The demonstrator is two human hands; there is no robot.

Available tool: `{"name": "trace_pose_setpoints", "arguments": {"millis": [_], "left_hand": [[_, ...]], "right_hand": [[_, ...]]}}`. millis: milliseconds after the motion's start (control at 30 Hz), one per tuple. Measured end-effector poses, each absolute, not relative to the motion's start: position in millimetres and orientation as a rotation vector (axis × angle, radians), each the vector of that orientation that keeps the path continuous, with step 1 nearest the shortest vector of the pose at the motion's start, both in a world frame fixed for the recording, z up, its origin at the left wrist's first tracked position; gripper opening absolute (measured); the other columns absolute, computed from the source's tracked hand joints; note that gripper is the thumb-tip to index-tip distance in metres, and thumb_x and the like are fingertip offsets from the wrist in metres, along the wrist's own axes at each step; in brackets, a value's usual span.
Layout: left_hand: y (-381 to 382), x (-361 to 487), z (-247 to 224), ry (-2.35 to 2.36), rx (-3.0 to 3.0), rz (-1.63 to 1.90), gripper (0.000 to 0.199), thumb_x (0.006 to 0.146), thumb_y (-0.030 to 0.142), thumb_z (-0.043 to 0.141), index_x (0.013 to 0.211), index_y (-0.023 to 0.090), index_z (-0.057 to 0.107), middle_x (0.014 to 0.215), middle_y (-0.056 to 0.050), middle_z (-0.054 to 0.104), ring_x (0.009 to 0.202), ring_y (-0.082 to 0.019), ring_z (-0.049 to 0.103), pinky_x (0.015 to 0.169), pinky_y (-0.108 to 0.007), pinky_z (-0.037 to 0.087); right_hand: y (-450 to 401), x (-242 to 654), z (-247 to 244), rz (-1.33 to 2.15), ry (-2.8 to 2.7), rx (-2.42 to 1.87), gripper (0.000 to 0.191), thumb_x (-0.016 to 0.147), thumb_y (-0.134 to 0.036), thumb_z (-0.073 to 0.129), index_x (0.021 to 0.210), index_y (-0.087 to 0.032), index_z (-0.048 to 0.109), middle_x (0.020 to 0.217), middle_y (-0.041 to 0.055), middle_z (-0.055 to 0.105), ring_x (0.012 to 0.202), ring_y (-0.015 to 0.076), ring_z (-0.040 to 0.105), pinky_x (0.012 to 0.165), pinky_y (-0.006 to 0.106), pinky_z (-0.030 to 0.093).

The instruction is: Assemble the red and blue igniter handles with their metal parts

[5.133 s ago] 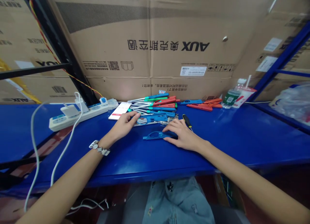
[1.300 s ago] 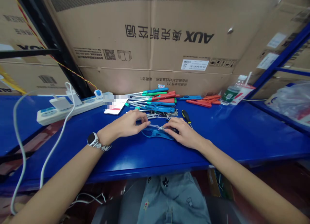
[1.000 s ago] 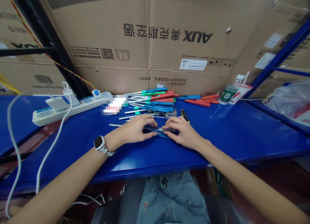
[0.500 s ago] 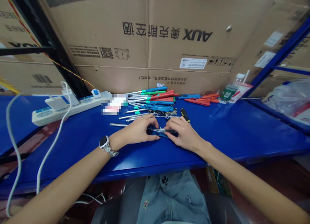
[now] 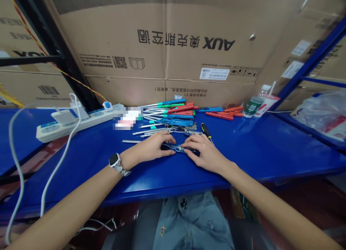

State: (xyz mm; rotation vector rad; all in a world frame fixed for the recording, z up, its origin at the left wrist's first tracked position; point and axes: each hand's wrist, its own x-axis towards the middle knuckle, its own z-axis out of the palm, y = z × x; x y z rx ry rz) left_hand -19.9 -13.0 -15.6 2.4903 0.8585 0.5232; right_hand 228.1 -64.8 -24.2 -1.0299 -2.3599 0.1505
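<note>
A long-nosed stick lighter (image 5: 175, 148) lies low over the blue tabletop between my hands, its blue handle opened up so that thin wires and small inner parts show. My left hand (image 5: 155, 145) curls round the handle's left end, and the metal tube (image 5: 131, 141) sticks out beyond it to the left. With thumb and fingers, my right hand (image 5: 202, 149) pinches the inner parts at the right end; a dark piece shows under those fingers. Just behind are loose metal tubes with wires (image 5: 173, 129), and a black-and-yellow screwdriver (image 5: 205, 130) lies by my right knuckles.
A pile of stick lighters (image 5: 178, 109) with blue, red and green handles lies at the back. Loose handle shells (image 5: 220, 115) are to its right, near a bottle (image 5: 252, 105) and a cup (image 5: 266, 104). A power strip (image 5: 54, 131) with white cables stands left, before a cardboard wall (image 5: 173, 62).
My right fingers have shifted slightly along the opened lighter, which now lies flatter with more wire showing. My left hand has moved a little to the left. The view has tilted slightly.
</note>
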Motion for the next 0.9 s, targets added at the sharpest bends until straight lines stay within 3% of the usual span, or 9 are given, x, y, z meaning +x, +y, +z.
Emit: {"name": "trace_pose_setpoints", "arguments": {"millis": [433, 700, 900], "left_hand": [[-14, -19, -18, 0.829, 2.511, 0.572, 0.024, 0.091, 0.029, 0.069, 0.113, 0.02, 0.064, 0.117, -0.008, 0.065, 0.107, -0.024, 0.064, 0.094, -0.041, 0.052], [-14, -16, -18, 0.823, 2.472, 0.619, 0.021, 0.092, 0.036, 0.068, 0.105, 0.02, 0.065, 0.11, -0.007, 0.066, 0.102, -0.024, 0.064, 0.089, -0.04, 0.052], [-9, -13, -21, 0.791, 2.358, 0.737, 0.011, 0.09, 0.029, 0.069, 0.094, 0.019, 0.066, 0.1, -0.005, 0.068, 0.094, -0.021, 0.065, 0.088, -0.038, 0.052]], "right_hand": [[-51, 226, -23, 0.202, -2.376, -1.08, 0.021, 0.092, -0.018, 0.07, 0.113, -0.018, 0.07, 0.105, 0.0085, 0.072, 0.105, 0.0256, 0.067, 0.096, 0.046, 0.052], [-44, 231, -25, -0.007, -2.372, -0.854, 0.016, 0.097, -0.022, 0.066, 0.112, -0.017, 0.07, 0.106, 0.0095, 0.075, 0.101, 0.0252, 0.069, 0.091, 0.044, 0.054], [-43, 229, -26, -0.16, -2.288, -0.73, 0.014, 0.098, -0.025, 0.066, 0.108, -0.016, 0.071, 0.1, 0.0089, 0.076, 0.094, 0.0237, 0.069, 0.086, 0.04, 0.054]]}}
